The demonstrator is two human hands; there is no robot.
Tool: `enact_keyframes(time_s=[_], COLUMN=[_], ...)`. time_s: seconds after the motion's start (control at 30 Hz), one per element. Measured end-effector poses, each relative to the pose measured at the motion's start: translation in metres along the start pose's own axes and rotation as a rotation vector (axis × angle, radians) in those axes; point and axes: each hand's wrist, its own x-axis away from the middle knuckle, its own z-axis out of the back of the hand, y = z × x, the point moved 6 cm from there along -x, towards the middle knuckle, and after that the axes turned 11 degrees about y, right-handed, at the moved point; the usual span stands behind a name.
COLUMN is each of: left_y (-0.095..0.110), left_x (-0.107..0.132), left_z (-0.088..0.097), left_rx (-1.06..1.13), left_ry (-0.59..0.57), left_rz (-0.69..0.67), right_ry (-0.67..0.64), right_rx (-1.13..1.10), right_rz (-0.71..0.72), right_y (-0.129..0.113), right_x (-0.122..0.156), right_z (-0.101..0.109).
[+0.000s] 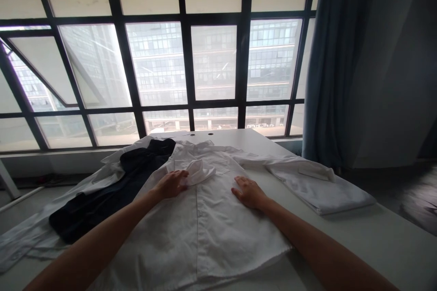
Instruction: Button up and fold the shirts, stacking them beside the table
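A white long-sleeved shirt lies front up on the table, its button placket running down the middle and its collar at the far end. My left hand is on the left side of its chest, fingers bent and closed on a bunched fold that looks like a sleeve. The fingertips are partly hidden by cloth. On the right side of the shirt, my right hand rests palm down with its fingers spread, holding nothing. The other sleeve stretches out to the right.
A dark garment lies left of the shirt, over more white clothing. To the right, a folded white garment sits on the white table. Windows stand behind, with a blue curtain at the right.
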Motion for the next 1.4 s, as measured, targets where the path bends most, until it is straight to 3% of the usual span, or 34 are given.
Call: enact_keyframes(time_s=[0.07, 0.17, 0.33, 0.43, 0.5, 0.57, 0.67, 0.77, 0.83, 0.9, 1.0, 1.23, 1.4], left_y=[-0.002, 0.005, 0.016, 0.024, 0.039, 0.063, 0.099, 0.108, 0.100, 0.083, 0.047, -0.034, -0.087], left_x=[-0.006, -0.021, -0.057, -0.070, -0.072, -0.065, -0.035, -0.012, -0.008, -0.011, -0.018, -0.021, -0.008], left_z=[-0.011, -0.031, -0.048, -0.046, -0.035, -0.020, -0.008, -0.001, 0.001, 0.000, -0.004, -0.006, 0.005], left_rx=[0.023, 0.036, 0.072, 0.080, 0.064, 0.041, 0.022, 0.016, 0.021, 0.019, -0.049, -0.223, -0.300], left_ry=[-0.034, -0.107, 0.000, 0.024, 0.077, 0.100, -0.024, -0.104, -0.102, -0.105, -0.140, -0.187, -0.112], left_rz=[0.128, 0.169, 0.256, 0.313, 0.210, -0.062, -0.508, -0.645, -0.599, -0.499, -0.336, -0.085, 0.161], right_ry=[0.008, 0.027, 0.034, 0.028, 0.024, 0.029, 0.075, 0.125, 0.100, -0.012, -0.252, -0.565, -0.671], right_rx=[0.014, 0.024, 0.043, 0.055, 0.046, 0.001, -0.192, -0.354, -0.420, -0.475, -0.467, -0.432, -0.461], right_rz=[0.016, 0.043, 0.063, 0.068, 0.077, 0.083, -0.013, -0.123, -0.166, -0.192, -0.171, -0.260, -0.301], right_y=[0.001, 0.003, 0.005, 0.005, 0.005, 0.005, 0.011, 0.018, 0.019, 0.015, 0.002, -0.021, -0.011], right_x=[-0.001, -0.003, -0.003, -0.003, -0.002, -0.003, -0.006, -0.011, -0.013, -0.011, 0.001, 0.031, 0.037], right_z=[-0.003, -0.007, -0.009, -0.008, -0.008, -0.006, -0.001, 0.005, 0.009, 0.010, 0.013, 0.028, 0.028])
